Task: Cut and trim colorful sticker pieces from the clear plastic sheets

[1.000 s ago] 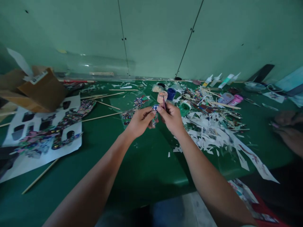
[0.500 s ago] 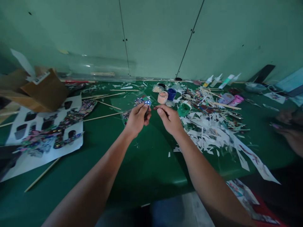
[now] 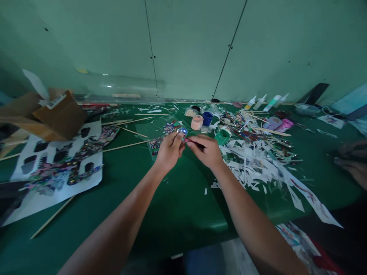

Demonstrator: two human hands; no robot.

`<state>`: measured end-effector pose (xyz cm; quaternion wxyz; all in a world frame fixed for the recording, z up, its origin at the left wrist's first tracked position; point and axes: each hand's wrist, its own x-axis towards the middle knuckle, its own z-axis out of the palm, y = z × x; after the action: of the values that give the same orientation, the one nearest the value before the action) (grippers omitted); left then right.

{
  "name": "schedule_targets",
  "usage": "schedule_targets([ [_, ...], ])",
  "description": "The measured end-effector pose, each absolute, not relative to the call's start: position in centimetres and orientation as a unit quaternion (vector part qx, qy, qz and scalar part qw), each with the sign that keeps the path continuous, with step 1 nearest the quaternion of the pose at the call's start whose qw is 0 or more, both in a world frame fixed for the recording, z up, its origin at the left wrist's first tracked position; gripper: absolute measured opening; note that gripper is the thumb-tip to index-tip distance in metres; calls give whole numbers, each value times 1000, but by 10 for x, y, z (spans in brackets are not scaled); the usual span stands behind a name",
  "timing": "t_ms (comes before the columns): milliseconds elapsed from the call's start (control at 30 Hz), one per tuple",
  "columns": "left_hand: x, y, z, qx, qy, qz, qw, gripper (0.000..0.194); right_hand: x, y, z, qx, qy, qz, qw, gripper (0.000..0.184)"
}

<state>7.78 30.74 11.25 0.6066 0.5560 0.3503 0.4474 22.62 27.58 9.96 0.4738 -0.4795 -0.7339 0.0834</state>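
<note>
Between the thumb and fingers of my left hand [image 3: 168,152] is a small blue-and-white piece [image 3: 182,131] with a rounded top; the fingers hide its lower part. My right hand [image 3: 210,153] pinches a thin dark-red tool [image 3: 187,140], perhaps a fine brush, with its tip close to the piece. I cannot tell whether the two touch. Just beyond my hands stand open jars of peach paint [image 3: 197,123], blue paint [image 3: 207,118] and green paint [image 3: 223,136]. Left of them lie small packets of patterned pieces [image 3: 155,146].
White paper scraps [image 3: 252,164] and small tools are heaped to the right. Glue bottles [image 3: 272,103] lean by the wall. At left sit a cardboard box [image 3: 61,118], a white sheet with cutouts [image 3: 96,168] and wooden sticks [image 3: 53,217]. Another person's hands [image 3: 354,160] are at far right.
My hands moved apart, the left going leftward with the blue-and-white piece, then came close together again. The dark-red tool swung from upright to nearly level.
</note>
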Motion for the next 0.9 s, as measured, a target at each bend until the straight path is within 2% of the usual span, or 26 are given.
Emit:
schedule_targets([
  [167,79,306,113,543,354,456,610,28,224,275,98,-496,-724,29,479,24],
  [400,84,300,111,581,336,453,586,31,237,278,98,-493,-677,24,545,23],
  [567,86,301,110,537,359,463,607,26,234,277,95,-467,-732,60,492,24],
  [900,86,302,112,511,343,456,643,27,228,276,93,-507,-712,-21,485,23],
])
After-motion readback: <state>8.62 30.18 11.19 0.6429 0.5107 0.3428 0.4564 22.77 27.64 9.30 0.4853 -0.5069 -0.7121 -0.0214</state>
